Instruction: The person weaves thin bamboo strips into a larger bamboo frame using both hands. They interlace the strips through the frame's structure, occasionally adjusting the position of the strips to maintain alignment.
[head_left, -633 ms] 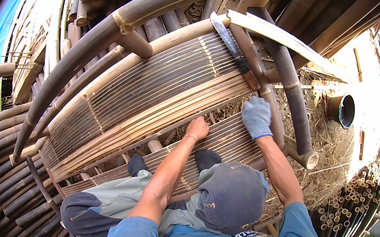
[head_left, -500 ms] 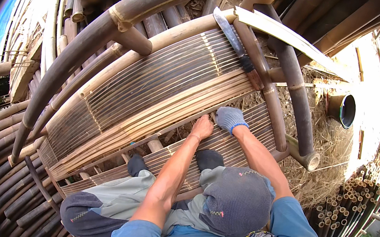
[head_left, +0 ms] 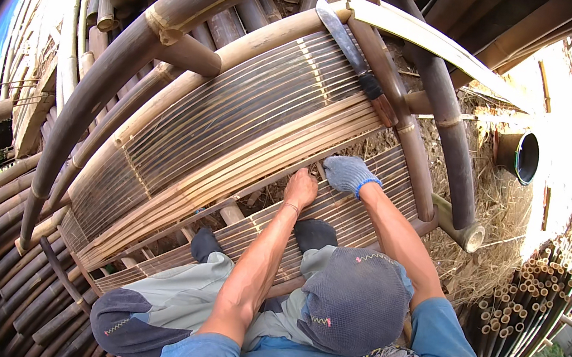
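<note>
My left hand [head_left: 301, 189] is bare and closed, its fingertips at a rail of a bamboo seat frame [head_left: 290, 19] strung with thin slats. Close beside it, my right hand [head_left: 348, 175] wears a grey-blue knitted glove with its fingers curled in. A small light sliver [head_left: 321, 171] shows between the two hands; which hand grips it is too small to tell. Several pale split bamboo strips [head_left: 251, 170] lie lengthwise over the slats just beyond my hands. A large knife [head_left: 347, 46] with a wooden handle rests across the slats toward the far right corner of the frame.
Thick curved bamboo poles [head_left: 97, 74] arch over the frame's left and far side. A dark round bucket [head_left: 518, 157] lies on straw at the right. Cut bamboo poles [head_left: 511, 309] are bundled at the lower right; stacked bamboo [head_left: 32, 297] fills the lower left. My knees and feet are within the frame.
Both hands stay close together at the same rail, with only a slight shift of the fingers. The view has moved a little; the knife and strips lie as before.
</note>
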The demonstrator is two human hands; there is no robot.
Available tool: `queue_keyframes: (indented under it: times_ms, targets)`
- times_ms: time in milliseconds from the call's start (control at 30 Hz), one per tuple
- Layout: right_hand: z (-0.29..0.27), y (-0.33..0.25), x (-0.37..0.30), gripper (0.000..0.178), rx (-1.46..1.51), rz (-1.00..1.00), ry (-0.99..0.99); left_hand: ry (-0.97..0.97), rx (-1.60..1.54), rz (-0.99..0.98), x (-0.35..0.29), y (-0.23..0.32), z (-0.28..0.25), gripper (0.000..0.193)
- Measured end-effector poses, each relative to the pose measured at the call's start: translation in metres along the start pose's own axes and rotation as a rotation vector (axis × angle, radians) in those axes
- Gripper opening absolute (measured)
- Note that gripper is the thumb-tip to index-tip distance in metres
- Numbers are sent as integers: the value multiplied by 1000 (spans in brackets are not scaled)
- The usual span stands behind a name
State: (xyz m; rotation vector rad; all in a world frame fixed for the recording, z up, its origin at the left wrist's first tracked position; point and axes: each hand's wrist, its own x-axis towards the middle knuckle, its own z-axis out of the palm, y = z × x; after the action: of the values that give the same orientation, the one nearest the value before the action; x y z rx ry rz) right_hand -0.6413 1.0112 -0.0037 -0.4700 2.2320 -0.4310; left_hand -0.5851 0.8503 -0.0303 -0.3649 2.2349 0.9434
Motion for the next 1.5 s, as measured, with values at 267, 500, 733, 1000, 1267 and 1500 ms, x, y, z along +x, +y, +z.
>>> queue_keyframes:
  times_ms: [267,500,733,1000,1267,1500]
  targets:
    - [15,22,33,29,49,-43,-149,37,-12,-209,-2,28,1,33]
    - [-1,-18,-5,25,-77,115,141,248,0,-200,-9,26,11,24]
    - [0,-21,-69,35,56,-123,723,157,-285,3,-43,13,-18,23]
    - [4,-16,-142,18,781,-27,667,-185,-620,142,-53,34,-53,22]
    - [-83,129,-456,20,1445,180,1278,68,-425,-93,-37,23,-32,40]
    - [-108,184,-463,29,-11,1048,906,-96,-270,-15,-19,-2,-3,64]
